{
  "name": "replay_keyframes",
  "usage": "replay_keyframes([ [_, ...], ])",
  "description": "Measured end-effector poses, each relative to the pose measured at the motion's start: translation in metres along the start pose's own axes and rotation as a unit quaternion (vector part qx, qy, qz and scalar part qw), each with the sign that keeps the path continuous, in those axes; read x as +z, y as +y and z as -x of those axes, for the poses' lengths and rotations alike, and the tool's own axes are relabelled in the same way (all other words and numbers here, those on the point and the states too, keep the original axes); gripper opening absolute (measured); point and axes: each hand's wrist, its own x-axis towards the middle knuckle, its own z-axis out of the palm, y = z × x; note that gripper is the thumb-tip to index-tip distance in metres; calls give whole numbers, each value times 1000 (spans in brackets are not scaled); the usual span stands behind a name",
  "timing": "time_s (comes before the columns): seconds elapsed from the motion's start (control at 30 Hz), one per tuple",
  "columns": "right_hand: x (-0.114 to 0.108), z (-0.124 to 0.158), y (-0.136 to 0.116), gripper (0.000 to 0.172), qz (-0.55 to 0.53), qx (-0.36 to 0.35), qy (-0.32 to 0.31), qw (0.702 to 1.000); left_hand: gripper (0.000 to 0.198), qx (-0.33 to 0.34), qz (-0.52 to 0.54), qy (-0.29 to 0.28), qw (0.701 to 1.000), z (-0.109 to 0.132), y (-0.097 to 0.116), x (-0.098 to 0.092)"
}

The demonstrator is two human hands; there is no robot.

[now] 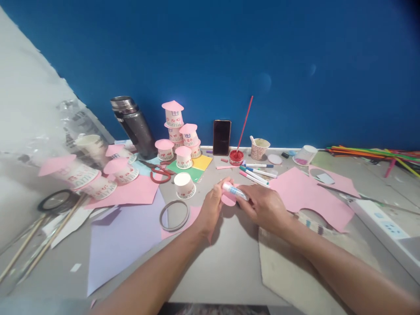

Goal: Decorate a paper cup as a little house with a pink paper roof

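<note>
My left hand [211, 205] pinches a small pink paper piece [229, 200] in front of me, above the table. My right hand [267, 206] is closed around a glue tube [236, 191] with a white end and blue print. The tube's white end lies over the pink paper; whether it touches cannot be made out. Just left of my left hand stands a white paper cup [184, 186] with red marks and no roof. Behind it are several decorated cups with pink cone roofs, some stacked into a tower [173, 118].
Red-handled scissors [160, 174], a tape ring [174, 215] and purple paper [127, 240] lie to the left. Markers [257, 175], a red paint pot [236, 157] and a phone [222, 138] are behind my hands. Cut pink paper [305, 192] and a power strip [387, 225] are right.
</note>
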Motion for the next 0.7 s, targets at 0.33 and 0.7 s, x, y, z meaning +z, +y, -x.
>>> replay_keyframes([
  [0.33, 3, 4, -4, 37, 76, -19, 57, 995, 80, 15, -44, -12, 999, 3, 3, 2],
  [0.7, -3, -3, 0, 39, -126, 168, -22, 977, 82, 51, -88, -46, 994, 5, -1, -1],
])
